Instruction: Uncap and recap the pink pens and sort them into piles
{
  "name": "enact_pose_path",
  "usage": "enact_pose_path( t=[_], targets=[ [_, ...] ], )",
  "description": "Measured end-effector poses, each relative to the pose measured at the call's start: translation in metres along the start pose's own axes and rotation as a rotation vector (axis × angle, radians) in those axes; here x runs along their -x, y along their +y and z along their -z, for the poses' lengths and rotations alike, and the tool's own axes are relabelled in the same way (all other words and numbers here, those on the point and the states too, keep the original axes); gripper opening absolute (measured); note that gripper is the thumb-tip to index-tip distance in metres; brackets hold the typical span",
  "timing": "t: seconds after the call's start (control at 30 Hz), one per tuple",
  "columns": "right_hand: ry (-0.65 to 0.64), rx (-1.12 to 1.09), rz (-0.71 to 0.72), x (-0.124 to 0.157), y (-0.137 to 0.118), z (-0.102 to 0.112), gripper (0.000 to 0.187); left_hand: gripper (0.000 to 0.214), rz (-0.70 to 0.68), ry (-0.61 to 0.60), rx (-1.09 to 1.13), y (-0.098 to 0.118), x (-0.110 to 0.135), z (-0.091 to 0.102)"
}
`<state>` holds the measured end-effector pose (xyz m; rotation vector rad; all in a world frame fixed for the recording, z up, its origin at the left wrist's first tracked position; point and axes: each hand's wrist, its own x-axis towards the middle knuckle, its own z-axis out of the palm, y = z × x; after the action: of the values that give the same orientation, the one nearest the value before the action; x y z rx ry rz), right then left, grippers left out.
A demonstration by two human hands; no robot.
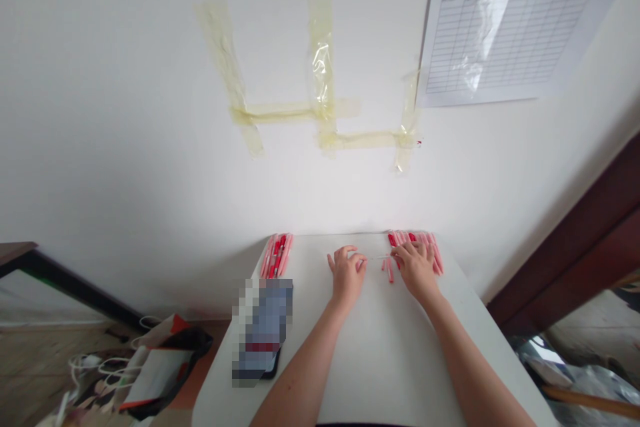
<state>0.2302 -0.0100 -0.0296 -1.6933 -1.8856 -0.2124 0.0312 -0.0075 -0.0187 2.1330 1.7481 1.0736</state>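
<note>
Tabletop (pixel 385 373) in plain white, spread beneath two bare forearms (pixel 307 360). On the left, along the edge, a smartphone (pixel 269 320), mostly pixelated, just short of a left-hand row of pink and red pens (pixel 277 255). Farther in, left hand (pixel 349 275), palm down, fingers loosely bent and tips turned inward; cannot tell whether pinching or merely near the tip of a thin white rod (pixel 381 257). Rod stretched crosswise in the gap between the hands, its opposite end pinched in the fingers of the right hand (pixel 416 270). Just nearer than the rod and beside the right fingers, several short pink tubes (pixel 391 273), loose on the tabletop. At the far right corner, a second row of pink and red pens (pixel 437 255), partly covered by the right hand. Beyond, white wall (pixel 150 113) with strips of yellowed tape (pixel 321 73) and, upper right, a printed grid sheet (pixel 545 27) under glossy film.
</note>
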Motion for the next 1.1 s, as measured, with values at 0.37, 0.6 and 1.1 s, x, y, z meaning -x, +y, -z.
enact_pose_path(
  t=[0.37,0.6,1.1],
  targets=[
    [-0.001,-0.007,0.022,0.000,-0.006,0.003,0.025,0.011,-0.005,-0.024,-0.011,0.001,0.000,0.000],
    [0.010,-0.003,0.020,0.000,-0.004,0.001,0.025,0.011,-0.001,-0.014,-0.002,0.000,-0.001,0.001],
    [-0.002,0.013,0.055,0.001,-0.011,0.004,0.020,0.011,-0.032,-0.018,0.029,0.001,0.000,-0.001]
  ],
)
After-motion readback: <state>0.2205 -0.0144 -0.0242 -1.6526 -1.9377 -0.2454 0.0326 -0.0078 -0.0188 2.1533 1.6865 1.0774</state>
